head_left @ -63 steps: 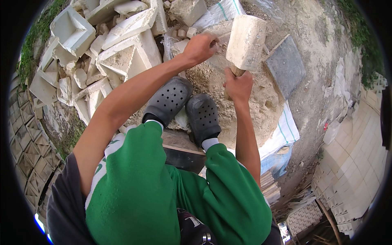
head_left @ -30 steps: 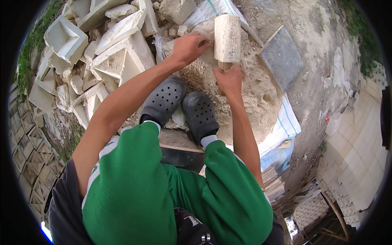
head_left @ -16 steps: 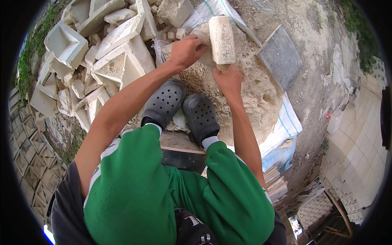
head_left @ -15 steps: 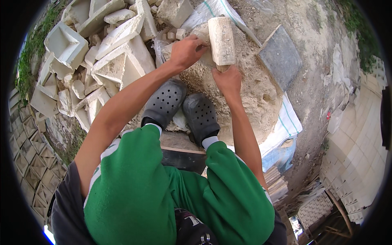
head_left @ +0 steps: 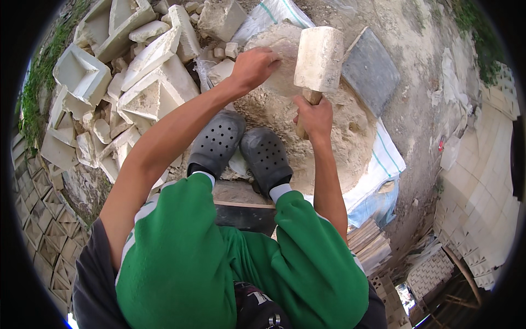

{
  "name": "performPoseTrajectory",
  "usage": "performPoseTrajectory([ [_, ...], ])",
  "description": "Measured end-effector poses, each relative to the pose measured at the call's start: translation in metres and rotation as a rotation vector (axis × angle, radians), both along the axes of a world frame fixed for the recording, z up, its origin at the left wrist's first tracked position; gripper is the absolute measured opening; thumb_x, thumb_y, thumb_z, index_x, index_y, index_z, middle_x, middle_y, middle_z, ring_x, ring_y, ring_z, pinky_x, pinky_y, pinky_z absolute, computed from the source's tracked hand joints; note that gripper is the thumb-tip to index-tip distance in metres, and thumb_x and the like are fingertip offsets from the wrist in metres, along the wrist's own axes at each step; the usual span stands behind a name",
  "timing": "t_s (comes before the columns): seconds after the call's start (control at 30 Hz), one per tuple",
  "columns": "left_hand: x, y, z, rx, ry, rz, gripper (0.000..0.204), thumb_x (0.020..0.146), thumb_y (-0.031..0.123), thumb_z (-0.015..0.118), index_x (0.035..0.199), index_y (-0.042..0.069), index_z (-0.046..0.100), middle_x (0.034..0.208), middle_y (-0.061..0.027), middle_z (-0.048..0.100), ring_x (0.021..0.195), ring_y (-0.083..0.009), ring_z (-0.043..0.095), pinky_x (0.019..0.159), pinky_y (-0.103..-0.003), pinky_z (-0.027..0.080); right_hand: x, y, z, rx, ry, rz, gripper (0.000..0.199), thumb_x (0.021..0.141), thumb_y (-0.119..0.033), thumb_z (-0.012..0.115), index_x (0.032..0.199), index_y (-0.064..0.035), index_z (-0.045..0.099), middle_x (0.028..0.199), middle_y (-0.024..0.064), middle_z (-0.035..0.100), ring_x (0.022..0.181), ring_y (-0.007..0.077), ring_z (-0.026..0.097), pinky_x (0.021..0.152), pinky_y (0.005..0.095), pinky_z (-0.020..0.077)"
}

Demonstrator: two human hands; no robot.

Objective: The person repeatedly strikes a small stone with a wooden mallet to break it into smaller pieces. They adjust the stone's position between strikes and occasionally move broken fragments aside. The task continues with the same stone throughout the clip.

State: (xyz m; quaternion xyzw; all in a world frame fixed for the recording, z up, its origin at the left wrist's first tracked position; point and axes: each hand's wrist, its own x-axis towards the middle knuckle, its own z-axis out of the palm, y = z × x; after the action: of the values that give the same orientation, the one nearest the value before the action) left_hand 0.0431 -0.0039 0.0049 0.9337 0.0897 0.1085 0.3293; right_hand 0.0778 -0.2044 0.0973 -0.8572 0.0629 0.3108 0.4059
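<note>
My right hand (head_left: 316, 119) is wrapped round the wooden handle of a mallet (head_left: 319, 59). Its thick, pale, dust-covered cylindrical head is raised above the rubble. My left hand (head_left: 253, 68) is over a pale stone lump (head_left: 274, 41), to the left of the mallet head. Its fingers are bent and close together; whatever they grip, if anything, is hidden. Beneath both hands spreads a heap of crumbled, sandy stone debris (head_left: 339, 126), lying on a white woven sack (head_left: 387, 156) with blue-green stripes.
Broken cream-coloured cast pieces (head_left: 156, 93) pile up at the left. A grey square slab (head_left: 371, 71) leans at the heap's right side. My grey clogs (head_left: 266, 156) stand at the near edge of the debris. Stacked pale tiles (head_left: 476, 192) are at far right.
The mallet has risen off the heap and shifted right, its head now nearer and larger and its handle showing. My left hand has stayed in nearly the same place.
</note>
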Motion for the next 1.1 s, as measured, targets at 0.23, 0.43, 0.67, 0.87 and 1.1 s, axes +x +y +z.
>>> performPoseTrajectory([
  [0.23,-0.015,0.009,0.007,-0.087,0.026,0.257,0.020,0.092,0.029,0.073,0.105,0.014,0.077,0.099,-0.0044,0.072,0.077,-0.0260,0.069,0.071,-0.038,0.055,-0.004,0.002,-0.007,-0.112,-0.407,0.261,0.044,0.082,-0.028,0.079,0.101,0.0093,0.068,0.083,0.0214,0.073,0.057,0.0263,0.071,0.057,0.0380,0.0562],
  [0.43,-0.025,0.007,0.008,-0.086,0.059,0.221,0.018,0.091,0.029,0.073,0.102,0.016,0.078,0.097,-0.0037,0.071,0.078,-0.0255,0.069,0.070,-0.038,0.055,-0.013,0.016,-0.039,-0.263,-0.353,0.373,0.051,0.079,-0.031,0.079,0.106,0.0100,0.067,0.091,0.0291,0.072,0.082,0.0430,0.073,0.078,0.0461,0.0572],
  [0.67,-0.024,-0.001,0.003,-0.081,0.020,0.166,0.016,0.089,0.027,0.074,0.097,0.015,0.078,0.093,-0.0055,0.070,0.087,-0.0285,0.070,0.073,-0.041,0.056,-0.007,0.006,-0.027,-0.154,-0.316,0.272,0.050,0.080,-0.032,0.078,0.107,0.0087,0.067,0.075,0.0196,0.073,0.072,0.0385,0.073,0.072,0.0450,0.0571],
  [0.87,-0.021,-0.003,0.000,-0.113,-0.027,0.190,0.018,0.088,0.027,0.073,0.100,0.013,0.077,0.090,-0.0065,0.070,0.088,-0.0295,0.070,0.075,-0.043,0.056,-0.007,0.010,-0.039,-0.146,-0.399,0.374,0.050,0.080,-0.033,0.076,0.107,0.0081,0.068,0.070,0.0158,0.072,0.067,0.0357,0.073,0.069,0.0434,0.0569],
  [1.1,-0.030,0.000,0.001,-0.055,0.054,0.239,0.019,0.088,0.027,0.075,0.097,0.010,0.074,0.092,-0.0059,0.071,0.078,-0.0266,0.070,0.068,-0.039,0.055,-0.002,0.015,-0.023,-0.156,-0.244,0.303,0.054,0.078,-0.033,0.078,0.109,0.0100,0.066,0.091,0.0288,0.072,0.088,0.0446,0.071,0.081,0.0479,0.0565],
])
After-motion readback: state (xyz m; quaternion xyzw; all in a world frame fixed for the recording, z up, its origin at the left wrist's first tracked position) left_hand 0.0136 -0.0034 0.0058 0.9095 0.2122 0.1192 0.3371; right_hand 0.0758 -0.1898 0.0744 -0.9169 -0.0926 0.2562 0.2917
